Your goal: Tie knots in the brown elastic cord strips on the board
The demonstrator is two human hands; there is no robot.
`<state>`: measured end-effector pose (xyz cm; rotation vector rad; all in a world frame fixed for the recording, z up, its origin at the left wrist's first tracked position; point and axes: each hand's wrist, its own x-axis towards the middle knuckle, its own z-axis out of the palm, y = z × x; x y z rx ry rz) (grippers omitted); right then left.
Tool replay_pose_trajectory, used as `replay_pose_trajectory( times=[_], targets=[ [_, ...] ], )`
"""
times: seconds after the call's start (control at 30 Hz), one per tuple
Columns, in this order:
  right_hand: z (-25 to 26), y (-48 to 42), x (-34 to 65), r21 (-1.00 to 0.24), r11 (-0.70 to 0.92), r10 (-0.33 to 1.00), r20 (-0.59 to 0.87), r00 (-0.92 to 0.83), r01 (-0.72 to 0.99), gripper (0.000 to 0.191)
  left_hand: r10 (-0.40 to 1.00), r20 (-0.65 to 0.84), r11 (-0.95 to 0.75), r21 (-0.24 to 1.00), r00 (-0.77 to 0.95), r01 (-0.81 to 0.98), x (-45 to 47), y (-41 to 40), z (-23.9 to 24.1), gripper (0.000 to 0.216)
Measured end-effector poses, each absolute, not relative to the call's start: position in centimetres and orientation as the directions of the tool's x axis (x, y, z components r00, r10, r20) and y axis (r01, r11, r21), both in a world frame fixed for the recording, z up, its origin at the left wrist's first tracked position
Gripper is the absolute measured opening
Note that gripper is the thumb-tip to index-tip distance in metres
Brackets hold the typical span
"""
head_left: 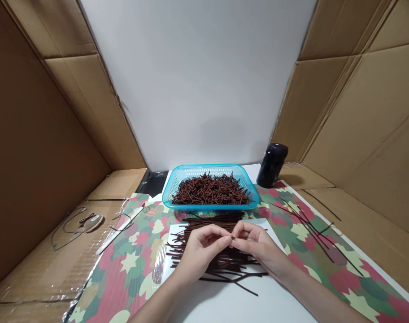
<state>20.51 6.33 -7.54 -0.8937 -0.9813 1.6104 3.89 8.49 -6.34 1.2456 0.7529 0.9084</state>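
My left hand (pixel 204 249) and my right hand (pixel 256 244) meet fingertip to fingertip above a white sheet (pixel 204 305). Both are closed in a pinch on a small piece of brown pipe cleaner (pixel 232 238), mostly hidden by the fingers. Below them lies a layer of long, dark brown pipe cleaners (pixel 177 258), side by side across the sheet. A forked brown stem (pixel 246 288) lies at the near edge of this layer. Just beyond, a blue plastic basket (pixel 209 207) holds a heap of short, twisted brown pieces (pixel 211 190).
A dark, rounded container (pixel 272 166) stands right of the basket. Loose brown stems (pixel 312 224) lie on the patterned cloth (pixel 130 264) at right. At left are a pale object with a cord (pixel 92 223) and a white strip (pixel 120 231). Cardboard walls (pixel 369 112) flank both sides.
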Motion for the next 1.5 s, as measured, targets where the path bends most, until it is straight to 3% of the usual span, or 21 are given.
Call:
replay_pose_trajectory(
  times=[0.13,0.27,0.43,0.6,0.73,0.9,1.03,1.13,1.27,1.5],
  targets=[
    [-7.8,6.3,20.1,-0.749,-0.332,0.932,-0.165,-0.323,-0.574,0.017,0.853,0.036,0.054,0.986,0.521,-0.155,3.7,8.6,-6.2,0.016],
    [-8.2,6.2,19.9,-0.555,-0.448,0.894,-0.272,-0.357,-0.7,0.019,0.825,0.127,-0.135,0.99,0.551,-0.026,3.2,8.6,-5.5,0.014],
    [-8.7,6.2,19.9,-0.506,-0.459,0.887,-0.307,-0.345,-0.731,0.02,0.825,0.168,-0.259,0.961,0.539,0.096,2.9,8.7,-5.1,0.014],
    [-8.5,6.0,19.8,-0.548,-0.429,0.902,-0.303,-0.308,-0.718,0.017,0.872,0.135,-0.174,0.984,0.471,0.04,2.9,9.0,-5.9,0.01],
    [-8.2,5.9,19.8,-0.713,-0.299,0.953,-0.194,-0.231,-0.634,0.016,0.912,0.089,-0.064,0.995,0.401,-0.077,3.0,9.3,-6.4,0.013],
    [-7.8,5.5,20.0,-0.949,0.059,0.991,0.092,-0.093,-0.309,0.011,0.916,-0.007,0.072,0.987,0.401,-0.147,3.3,9.3,-6.4,0.022],
    [-7.7,5.1,20.0,-0.971,0.234,0.972,0.235,-0.026,-0.042,0.01,0.884,-0.06,0.129,0.985,0.463,-0.119,3.3,9.1,-6.3,0.021],
    [-7.3,4.9,20.1,-0.977,0.211,0.974,0.212,-0.073,-0.019,0.011,0.82,-0.069,0.138,0.987,0.568,-0.079,3.1,8.9,-5.9,0.018],
    [-6.5,4.8,20.4,-0.99,0.09,0.973,0.111,-0.203,-0.112,0.015,0.683,-0.08,0.115,0.993,0.726,0.001,2.6,8.8,-5.1,0.014],
    [-6.8,5.1,20.5,-0.939,-0.096,0.906,0.055,-0.42,-0.33,0.021,0.619,-0.117,0.082,0.993,0.776,0.084,2.1,8.9,-4.4,0.013]
  ],
)
